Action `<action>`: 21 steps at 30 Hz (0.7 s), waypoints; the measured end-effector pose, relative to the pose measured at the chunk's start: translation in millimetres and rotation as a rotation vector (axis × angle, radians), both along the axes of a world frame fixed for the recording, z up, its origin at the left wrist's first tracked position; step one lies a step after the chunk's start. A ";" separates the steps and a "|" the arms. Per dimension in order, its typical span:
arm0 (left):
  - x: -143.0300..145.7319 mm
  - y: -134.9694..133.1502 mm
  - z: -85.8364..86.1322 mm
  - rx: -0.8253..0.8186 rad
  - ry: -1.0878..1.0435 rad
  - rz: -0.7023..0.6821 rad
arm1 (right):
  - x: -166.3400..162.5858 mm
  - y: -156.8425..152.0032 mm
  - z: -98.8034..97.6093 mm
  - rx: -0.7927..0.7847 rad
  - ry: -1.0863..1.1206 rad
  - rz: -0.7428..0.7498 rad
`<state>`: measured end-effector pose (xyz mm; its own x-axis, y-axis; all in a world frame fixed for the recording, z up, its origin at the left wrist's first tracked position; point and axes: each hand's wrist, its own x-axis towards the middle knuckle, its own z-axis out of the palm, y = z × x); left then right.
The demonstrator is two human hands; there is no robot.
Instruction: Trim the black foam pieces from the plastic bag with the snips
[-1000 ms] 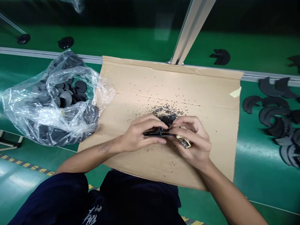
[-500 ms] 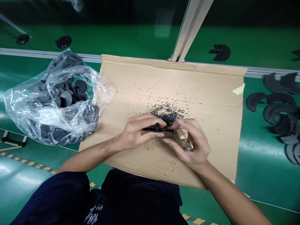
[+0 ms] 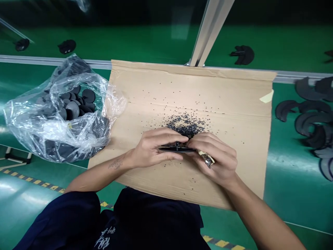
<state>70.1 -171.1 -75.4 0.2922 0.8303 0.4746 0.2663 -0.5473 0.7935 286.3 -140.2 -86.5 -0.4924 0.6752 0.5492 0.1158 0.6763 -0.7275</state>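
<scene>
Blk disc (image 3: pixel 173 150) pinched over cardboard (image 3: pixel 234 121) by L hand (image 3: pixel 147 148) at 9 o'clock, prob. for steadiness; cream/metal hand tool (image 3: pixel 207 160) clamped in R hand (image 3: pixel 221 159) at 3; blk bits (image 3: pixel 186 126) caught at 12.

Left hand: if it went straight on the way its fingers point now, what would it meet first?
The right hand, close ahead of the left hand. The black part between them seems to reach it; depth there is hard to judge.
</scene>
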 end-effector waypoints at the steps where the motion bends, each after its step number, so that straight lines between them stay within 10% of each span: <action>1: -0.7 0.0 0.7 -0.001 0.001 -0.008 | 0.5 0.3 -0.8 0.019 -0.002 0.001; 21: -1.7 -1.3 5.1 0.149 0.064 0.022 | -1.1 -1.2 -1.4 0.084 0.006 0.015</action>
<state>68.4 -172.4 -70.3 0.3085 0.7583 0.5743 0.3267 -0.6514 0.6848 285.1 -141.4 -87.9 -0.4991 0.6190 0.6064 0.1009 0.7366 -0.6688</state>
